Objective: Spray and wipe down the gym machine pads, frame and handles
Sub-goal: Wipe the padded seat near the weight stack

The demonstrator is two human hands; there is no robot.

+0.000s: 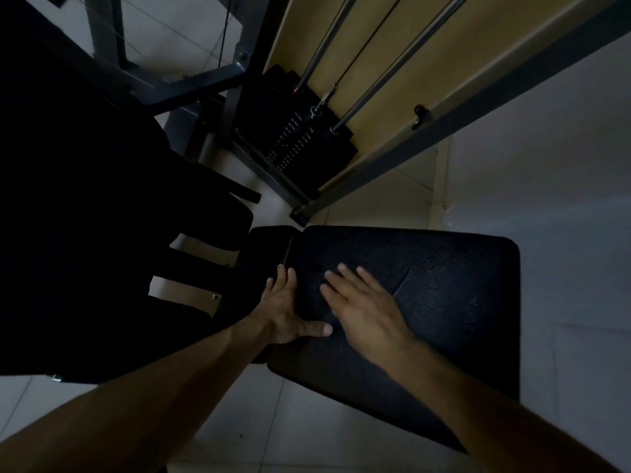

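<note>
A black padded seat (454,302) of the gym machine fills the lower middle of the head view; its surface is speckled and has a crease. My left hand (290,307) lies on the seat's left edge, fingers straight and thumb stretched across the pad. My right hand (358,302) rests flat on the pad just beside it, fingers spread and straight. I see no cloth or spray bottle in either hand. The scene is dim.
A black weight stack (293,138) with two steel guide rods (386,80) stands behind the seat. A grey frame beam (478,107) runs diagonally at the right. Dark pads and arms of the machine (102,216) fill the left. Pale tiled floor (307,431) lies below.
</note>
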